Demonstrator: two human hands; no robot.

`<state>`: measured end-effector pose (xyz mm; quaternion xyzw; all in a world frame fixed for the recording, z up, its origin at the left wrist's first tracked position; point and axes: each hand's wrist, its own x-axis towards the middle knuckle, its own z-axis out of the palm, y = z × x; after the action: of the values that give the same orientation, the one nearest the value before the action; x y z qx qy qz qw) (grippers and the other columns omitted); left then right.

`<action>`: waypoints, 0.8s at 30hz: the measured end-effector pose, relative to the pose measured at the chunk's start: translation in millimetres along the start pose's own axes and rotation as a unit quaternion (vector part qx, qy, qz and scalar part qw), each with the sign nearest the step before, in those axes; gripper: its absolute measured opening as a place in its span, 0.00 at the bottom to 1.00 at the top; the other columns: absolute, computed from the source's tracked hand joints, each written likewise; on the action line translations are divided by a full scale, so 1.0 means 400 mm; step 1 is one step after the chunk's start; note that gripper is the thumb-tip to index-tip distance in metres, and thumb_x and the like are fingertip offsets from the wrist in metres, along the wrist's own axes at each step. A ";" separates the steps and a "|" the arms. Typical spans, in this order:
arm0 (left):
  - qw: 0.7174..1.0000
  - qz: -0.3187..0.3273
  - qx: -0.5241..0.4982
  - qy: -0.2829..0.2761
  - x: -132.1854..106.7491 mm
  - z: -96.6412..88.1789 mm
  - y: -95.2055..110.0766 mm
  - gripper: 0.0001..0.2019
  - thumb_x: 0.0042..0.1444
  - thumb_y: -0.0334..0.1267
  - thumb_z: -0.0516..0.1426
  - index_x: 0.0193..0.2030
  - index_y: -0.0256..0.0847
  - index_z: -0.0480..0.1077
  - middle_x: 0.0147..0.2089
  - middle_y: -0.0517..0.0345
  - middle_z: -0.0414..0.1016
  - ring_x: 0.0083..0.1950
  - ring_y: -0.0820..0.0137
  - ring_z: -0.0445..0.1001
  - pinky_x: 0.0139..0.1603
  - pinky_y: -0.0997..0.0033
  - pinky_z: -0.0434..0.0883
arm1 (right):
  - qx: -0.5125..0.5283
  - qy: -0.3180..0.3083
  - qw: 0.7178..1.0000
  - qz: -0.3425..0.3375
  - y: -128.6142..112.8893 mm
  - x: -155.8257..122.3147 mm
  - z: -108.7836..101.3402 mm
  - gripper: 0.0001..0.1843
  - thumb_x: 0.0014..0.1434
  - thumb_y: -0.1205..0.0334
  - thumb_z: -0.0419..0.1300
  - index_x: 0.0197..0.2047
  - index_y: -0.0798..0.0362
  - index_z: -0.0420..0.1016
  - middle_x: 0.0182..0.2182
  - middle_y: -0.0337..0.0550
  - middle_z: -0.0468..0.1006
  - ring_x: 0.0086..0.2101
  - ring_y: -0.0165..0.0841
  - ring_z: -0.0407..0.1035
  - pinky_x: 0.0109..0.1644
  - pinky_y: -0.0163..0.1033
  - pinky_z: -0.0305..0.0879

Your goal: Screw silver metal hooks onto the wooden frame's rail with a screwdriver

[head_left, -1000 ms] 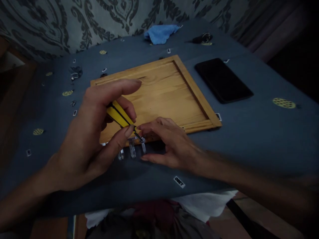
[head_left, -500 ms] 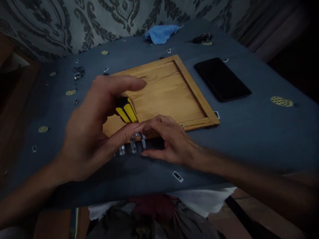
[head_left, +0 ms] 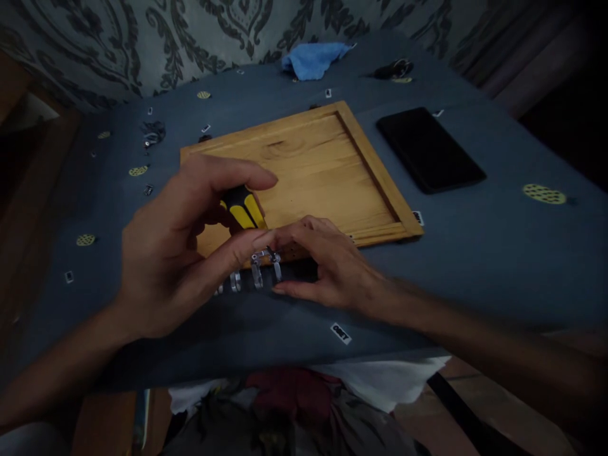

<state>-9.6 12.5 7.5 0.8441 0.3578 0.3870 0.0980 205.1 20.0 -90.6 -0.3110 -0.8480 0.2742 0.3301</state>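
My left hand (head_left: 175, 247) is closed round a yellow and black screwdriver (head_left: 243, 209), whose tip points down at a small metal hook rack (head_left: 256, 269) on the near edge of a wooden panel (head_left: 308, 164). My right hand (head_left: 327, 266) rests at that edge, its fingers pinching the metal piece beside the screwdriver tip. Three shiny hooks hang below the panel's edge. The panel lies flat on a blue cloth with yellow spots (head_left: 475, 253).
A black phone (head_left: 427, 149) lies right of the panel. At the back are a blue rag (head_left: 313, 60) and a dark tool (head_left: 392, 69). Small metal parts (head_left: 152, 134) and white tags (head_left: 340, 332) are scattered on the cloth. A patterned curtain hangs behind.
The screwdriver has swung more upright in my left hand, which shifted slightly right. My right hand stays at the panel's edge by the hooks.
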 end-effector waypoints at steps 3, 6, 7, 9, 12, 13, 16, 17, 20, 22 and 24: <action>0.999 -0.036 -0.039 0.000 0.002 -0.004 0.010 0.18 0.60 0.33 0.64 0.56 0.49 0.71 0.51 0.60 0.76 0.44 0.67 0.79 0.40 0.65 0.79 | -0.004 0.006 1.000 -0.007 0.002 -0.001 0.002 0.29 0.56 0.50 0.71 0.56 0.51 0.69 0.43 0.44 0.79 0.44 0.42 0.71 0.48 0.46 0.65; 0.996 -0.047 -0.067 -0.033 0.003 -0.010 0.012 0.21 0.61 0.31 0.62 0.59 0.52 0.69 0.54 0.58 0.75 0.48 0.65 0.80 0.43 0.62 0.82 | -0.007 0.004 1.000 -0.003 0.002 -0.001 0.001 0.29 0.55 0.50 0.72 0.56 0.51 0.70 0.43 0.44 0.79 0.44 0.42 0.71 0.48 0.46 0.65; 0.996 -0.041 -0.065 -0.043 0.004 -0.012 0.011 0.22 0.61 0.30 0.61 0.60 0.53 0.69 0.55 0.57 0.75 0.48 0.65 0.80 0.44 0.62 0.82 | -0.007 0.003 1.000 -0.002 0.002 0.000 0.001 0.29 0.55 0.50 0.72 0.55 0.51 0.70 0.43 0.44 0.79 0.44 0.42 0.71 0.48 0.46 0.66; 0.996 -0.026 -0.060 -0.054 0.005 -0.017 0.008 0.23 0.61 0.29 0.61 0.61 0.52 0.68 0.56 0.57 0.75 0.48 0.64 0.80 0.46 0.61 0.83 | -0.005 0.001 1.000 0.003 0.001 0.001 -0.001 0.30 0.54 0.50 0.73 0.56 0.51 0.70 0.43 0.44 0.79 0.45 0.42 0.71 0.48 0.47 0.66; 0.995 0.000 -0.083 -0.049 0.008 -0.025 0.007 0.25 0.59 0.28 0.61 0.61 0.54 0.67 0.52 0.58 0.76 0.48 0.64 0.80 0.48 0.60 0.83 | -0.002 -0.002 1.000 0.008 -0.003 0.001 -0.003 0.30 0.54 0.51 0.73 0.56 0.51 0.70 0.44 0.44 0.79 0.46 0.42 0.71 0.49 0.47 0.66; 0.995 -0.001 -0.092 -0.044 0.008 -0.027 0.007 0.26 0.59 0.27 0.61 0.61 0.56 0.67 0.51 0.59 0.76 0.48 0.64 0.80 0.47 0.60 0.83 | 0.001 -0.002 1.000 0.008 -0.005 0.001 -0.003 0.30 0.54 0.52 0.73 0.56 0.51 0.70 0.44 0.44 0.79 0.46 0.42 0.71 0.50 0.47 0.66; 0.993 -0.037 -0.105 -0.026 0.009 -0.033 0.010 0.25 0.59 0.28 0.61 0.60 0.57 0.66 0.50 0.60 0.75 0.50 0.63 0.79 0.47 0.59 0.82 | 0.006 0.001 1.000 0.011 -0.008 0.000 -0.005 0.30 0.54 0.53 0.73 0.56 0.52 0.70 0.45 0.45 0.79 0.47 0.42 0.71 0.51 0.47 0.66; 0.992 -0.059 -0.105 -0.021 0.008 -0.033 0.011 0.25 0.59 0.28 0.61 0.60 0.56 0.67 0.51 0.60 0.76 0.50 0.63 0.79 0.48 0.58 0.82 | 0.007 0.001 1.000 0.013 -0.008 -0.001 -0.005 0.30 0.54 0.53 0.73 0.57 0.52 0.69 0.46 0.44 0.79 0.47 0.42 0.71 0.52 0.48 0.66; 0.990 -0.081 -0.115 -0.015 0.006 -0.029 0.013 0.23 0.59 0.31 0.62 0.59 0.57 0.70 0.51 0.58 0.76 0.49 0.62 0.79 0.48 0.56 0.82 | 0.012 -0.002 1.000 0.018 -0.008 -0.002 -0.005 0.30 0.55 0.52 0.72 0.57 0.50 0.69 0.46 0.44 0.79 0.47 0.42 0.71 0.51 0.48 0.66; 0.990 -0.081 -0.111 -0.015 0.005 -0.024 0.016 0.22 0.59 0.33 0.62 0.58 0.58 0.71 0.51 0.57 0.76 0.48 0.61 0.79 0.47 0.55 0.83 | 0.013 -0.002 1.000 0.019 -0.007 -0.002 -0.005 0.29 0.55 0.50 0.72 0.56 0.50 0.70 0.45 0.44 0.79 0.47 0.42 0.71 0.51 0.47 0.66; 0.992 -0.080 -0.098 -0.010 0.005 -0.018 0.019 0.20 0.60 0.34 0.62 0.58 0.56 0.72 0.50 0.55 0.76 0.47 0.59 0.80 0.47 0.53 0.82 | 0.009 -0.004 1.000 0.019 -0.008 -0.001 -0.006 0.30 0.55 0.50 0.72 0.56 0.51 0.70 0.45 0.45 0.79 0.47 0.42 0.71 0.50 0.47 0.66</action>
<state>-9.9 7.6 16.7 0.8030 0.3833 0.4029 0.2144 205.7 18.2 -87.1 -0.3233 -0.8404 0.2897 0.3246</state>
